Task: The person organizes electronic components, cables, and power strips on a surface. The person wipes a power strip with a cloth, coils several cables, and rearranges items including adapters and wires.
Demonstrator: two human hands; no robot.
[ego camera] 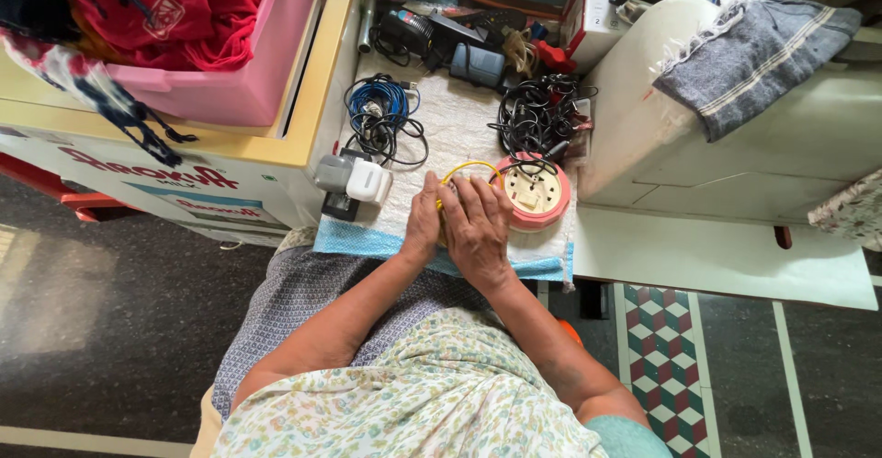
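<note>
My left hand and my right hand are pressed together over the white cloth, both closed on a thin yellow wire that loops up above the fingers. What lies under the palms is hidden. Just right of my right hand sits a round pink extension reel with a cream socket face and a black cable across its top.
White and grey plug adapters lie left of the hands. A blue and black cable coil, a black cable tangle and chargers lie further back. A pink tub of clothes is left, a grey towel right.
</note>
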